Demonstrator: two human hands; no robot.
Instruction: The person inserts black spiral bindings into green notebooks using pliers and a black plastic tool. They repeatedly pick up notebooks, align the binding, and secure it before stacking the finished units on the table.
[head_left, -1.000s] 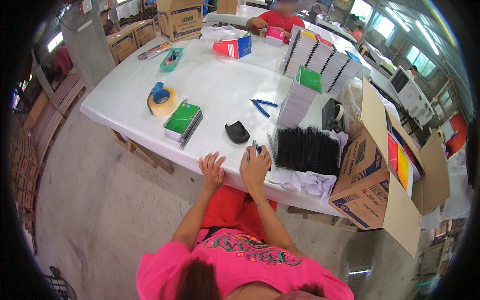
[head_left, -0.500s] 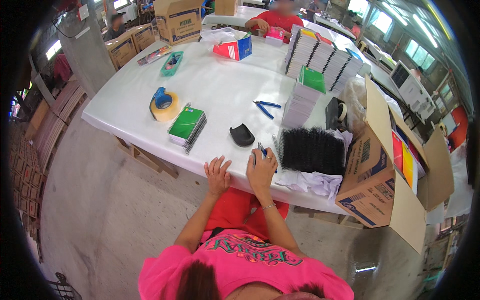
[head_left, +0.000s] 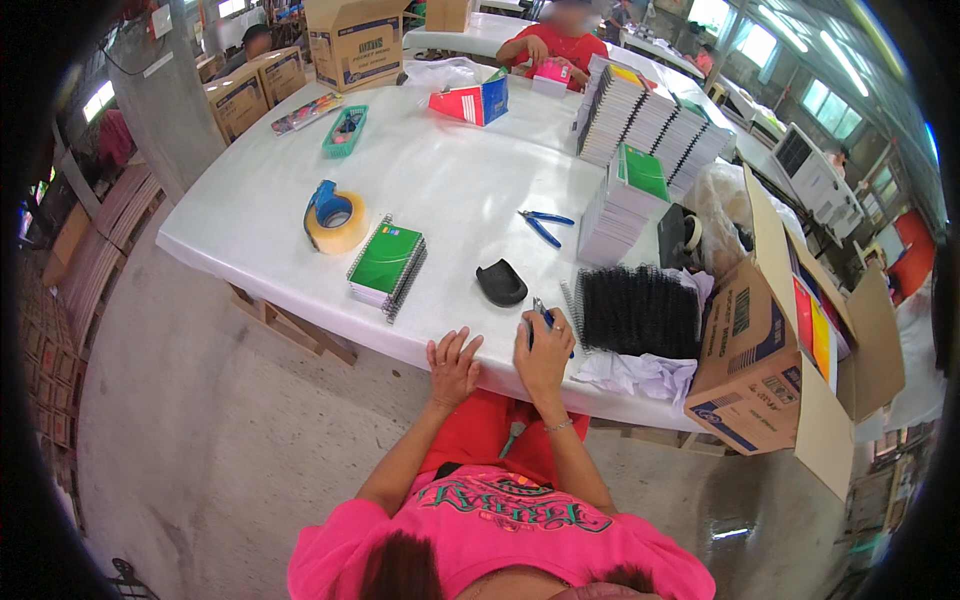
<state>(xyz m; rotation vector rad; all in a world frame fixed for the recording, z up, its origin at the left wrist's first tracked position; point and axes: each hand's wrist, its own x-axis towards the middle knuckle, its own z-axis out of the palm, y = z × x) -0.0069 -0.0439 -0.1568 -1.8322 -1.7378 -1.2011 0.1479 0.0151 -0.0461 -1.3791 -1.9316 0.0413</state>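
My left hand point(head_left: 455, 366) lies at the near edge of the white-covered table point(head_left: 450, 190), fingers spread and holding nothing. In my right hand point(head_left: 543, 362) is a pair of blue-handled pliers point(head_left: 543, 314), jaws pointing away from me; the fingers cover most of the handles. Just beyond that hand sits a black curved plastic piece point(head_left: 501, 284). To its right is a dense row of black spiral binding coils point(head_left: 640, 312). A small stack of green-covered spiral notebooks point(head_left: 388, 256) lies farther left. Another pair of blue-handled cutters point(head_left: 547, 226) rests open beyond the black piece.
A tape dispenser point(head_left: 335, 218) and a green basket point(head_left: 345, 132) stand to the left. Tall notebook stacks point(head_left: 625, 205) rise on the right, beside an open carton point(head_left: 745, 345). White crumpled cloth point(head_left: 640, 375) lies by the near edge. A person in red point(head_left: 555, 48) sits across the table.
The whole view has shifted slightly, moving the nearby table items rightward in the picture. My left hand stays at the edge and my right hand keeps its hold on the pliers.
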